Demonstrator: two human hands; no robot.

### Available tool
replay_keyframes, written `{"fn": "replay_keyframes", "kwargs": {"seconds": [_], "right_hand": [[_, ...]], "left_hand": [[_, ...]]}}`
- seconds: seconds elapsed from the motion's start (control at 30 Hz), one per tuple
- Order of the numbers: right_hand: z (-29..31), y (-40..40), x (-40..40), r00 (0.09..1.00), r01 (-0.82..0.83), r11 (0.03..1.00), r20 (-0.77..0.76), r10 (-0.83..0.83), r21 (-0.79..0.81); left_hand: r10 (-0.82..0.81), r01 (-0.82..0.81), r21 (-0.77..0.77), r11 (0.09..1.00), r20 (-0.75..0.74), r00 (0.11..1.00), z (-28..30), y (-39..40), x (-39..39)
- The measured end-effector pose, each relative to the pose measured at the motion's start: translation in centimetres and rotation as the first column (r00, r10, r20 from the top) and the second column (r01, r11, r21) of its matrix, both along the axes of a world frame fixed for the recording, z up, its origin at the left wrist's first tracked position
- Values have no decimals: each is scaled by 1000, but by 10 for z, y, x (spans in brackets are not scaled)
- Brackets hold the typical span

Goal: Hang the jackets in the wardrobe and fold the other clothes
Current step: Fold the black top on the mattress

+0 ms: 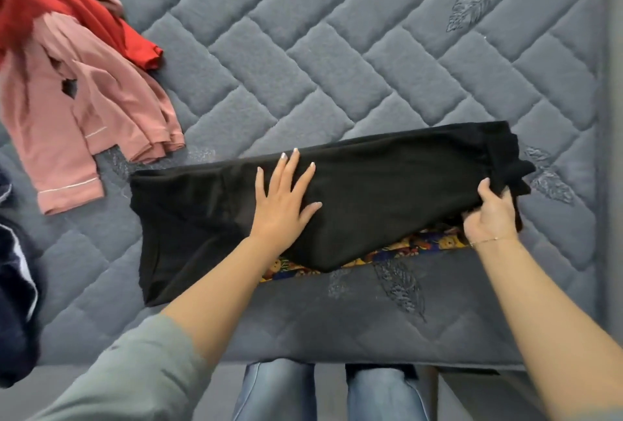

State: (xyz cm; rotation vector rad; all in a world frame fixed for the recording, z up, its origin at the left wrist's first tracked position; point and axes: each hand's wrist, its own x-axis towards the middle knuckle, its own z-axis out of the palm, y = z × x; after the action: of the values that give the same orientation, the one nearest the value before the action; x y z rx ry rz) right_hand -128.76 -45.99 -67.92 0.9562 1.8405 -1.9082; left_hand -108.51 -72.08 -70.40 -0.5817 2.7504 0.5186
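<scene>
Nearest, jeans-clad knees (332, 390) stand against the edge of a grey quilted mattress (337, 49) stitched in a herringbone of padded blocks with feather motifs. On it, just past the edge, lies a long black garment (387, 191) over a colourful printed cloth (397, 253). The left hand (281, 199) presses flat on the black fabric, fingers spread and straight; the right hand (490, 216) grips the garment's bunched right end. At the far left lie a pink pyjama top (84, 110) and a red garment (101, 22) — a dark navy garment (17, 292) sits at the left edge.
</scene>
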Motion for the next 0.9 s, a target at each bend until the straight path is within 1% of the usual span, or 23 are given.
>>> {"fn": "replay_keyframes", "kwargs": {"seconds": [0.07,0.13,0.2,0.3,0.37,0.47,0.53,0.6,0.63,0.73,0.8,0.87,0.9], "right_hand": [[-2,8,-1,999,33,999,-1,-33,-26],[-5,17,-1,999,30,999,12,-29,-17],[-7,24,-3,999,-36,998,25,35,47],[-4,30,-8,983,-184,979,14,184,90],[-1,34,-13,974,-226,967,20,226,113],[2,39,-25,980,-197,980,36,196,22],[1,41,-34,984,-175,985,28,175,5],[-2,45,-42,984,-177,983,18,176,48],[-3,46,-44,979,-204,976,27,202,78],[-3,52,-48,954,-299,940,64,293,163],[-4,62,-55,948,-317,917,44,315,242],[-7,76,-68,943,-330,891,54,330,312],[-10,84,-75,939,-342,879,85,334,332]], "left_hand": [[-34,33,18,999,47,998,-5,21,12],[-20,23,-23,999,122,992,-15,29,23],[-19,27,-52,998,140,990,-26,24,25],[20,-14,-36,999,149,989,-35,11,19],[32,-27,-31,999,167,985,-36,10,17],[41,-37,-25,999,193,980,-32,13,15],[69,-66,-22,998,196,978,-28,17,11],[119,-121,-1,993,166,979,-24,28,7],[137,-141,10,990,161,977,-24,35,5],[175,-179,-4,984,222,959,-26,57,0],[261,-270,6,963,230,938,-25,68,-11],[330,-339,43,940,146,933,-18,82,-29],[314,-319,61,946,81,946,-13,94,-41]]}}
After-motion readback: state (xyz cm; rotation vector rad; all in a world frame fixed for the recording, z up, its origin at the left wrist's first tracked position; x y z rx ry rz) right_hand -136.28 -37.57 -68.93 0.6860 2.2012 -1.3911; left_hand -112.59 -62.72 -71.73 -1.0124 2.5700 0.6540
